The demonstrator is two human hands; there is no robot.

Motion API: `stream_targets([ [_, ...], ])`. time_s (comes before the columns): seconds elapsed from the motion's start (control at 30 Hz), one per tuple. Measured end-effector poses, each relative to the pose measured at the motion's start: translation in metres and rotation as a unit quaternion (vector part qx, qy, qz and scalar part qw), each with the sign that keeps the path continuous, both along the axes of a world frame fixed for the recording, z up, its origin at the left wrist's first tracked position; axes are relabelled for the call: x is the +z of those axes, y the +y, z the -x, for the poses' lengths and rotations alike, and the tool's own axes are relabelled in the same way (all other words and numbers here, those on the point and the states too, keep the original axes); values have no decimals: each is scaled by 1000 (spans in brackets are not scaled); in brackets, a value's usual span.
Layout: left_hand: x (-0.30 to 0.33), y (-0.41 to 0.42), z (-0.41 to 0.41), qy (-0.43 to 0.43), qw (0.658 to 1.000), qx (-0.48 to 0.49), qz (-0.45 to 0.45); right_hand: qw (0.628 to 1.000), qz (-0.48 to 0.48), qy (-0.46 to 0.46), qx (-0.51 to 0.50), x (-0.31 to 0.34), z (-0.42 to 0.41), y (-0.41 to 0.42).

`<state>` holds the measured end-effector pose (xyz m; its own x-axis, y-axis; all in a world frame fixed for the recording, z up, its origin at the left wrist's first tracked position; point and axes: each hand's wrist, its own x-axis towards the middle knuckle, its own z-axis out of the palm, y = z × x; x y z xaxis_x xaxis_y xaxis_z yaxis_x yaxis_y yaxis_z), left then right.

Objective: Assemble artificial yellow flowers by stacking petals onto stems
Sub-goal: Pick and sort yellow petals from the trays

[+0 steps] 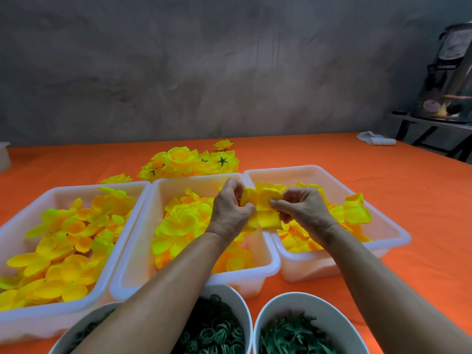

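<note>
Yellow petal piece between both hands' fingers.

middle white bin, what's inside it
The middle white bin holds loose yellow petal pieces, piled toward its far side. The left hand and forearm cover part of the pile, so what lies beneath them is hidden.

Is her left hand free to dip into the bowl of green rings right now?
Probably not yet. The left hand and right hand both pinch a yellow petal piece above the tubs; the ring bowl sits under the left forearm, uncovered.
</note>
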<state>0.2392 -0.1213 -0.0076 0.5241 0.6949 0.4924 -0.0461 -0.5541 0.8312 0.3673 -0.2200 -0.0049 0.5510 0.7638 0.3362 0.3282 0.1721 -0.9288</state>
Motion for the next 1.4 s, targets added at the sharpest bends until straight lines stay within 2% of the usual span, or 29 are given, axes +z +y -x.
stream_targets([
  [0.1,0,-1,0,29,999,-16,21,999,-4,-36,-6,-3,-1,3],
  [0.2,-1,1,1,22,999,-18,45,998,-9,-63,-11,-4,1,4],
  [0.47,2,-3,2,-7,994,-78,73,994,28,54,90,-3,0,1],
  [0.6,1,-3,0,2,997,-60,49,998,-16,51,40,-3,-3,-1],
  [0.7,3,-5,2,6,995,-73,65,997,-39,57,28,-5,-4,0],
  [1.1,8,-8,6,0,997,-60,50,999,-19,21,37,-5,0,2],
  [1.27,9,-6,4,-43,997,-24,63,999,-19,44,19,-2,-1,3],
  [1.4,8,-2,3,-70,997,17,14,991,-40,121,-43,-1,-5,3],
])
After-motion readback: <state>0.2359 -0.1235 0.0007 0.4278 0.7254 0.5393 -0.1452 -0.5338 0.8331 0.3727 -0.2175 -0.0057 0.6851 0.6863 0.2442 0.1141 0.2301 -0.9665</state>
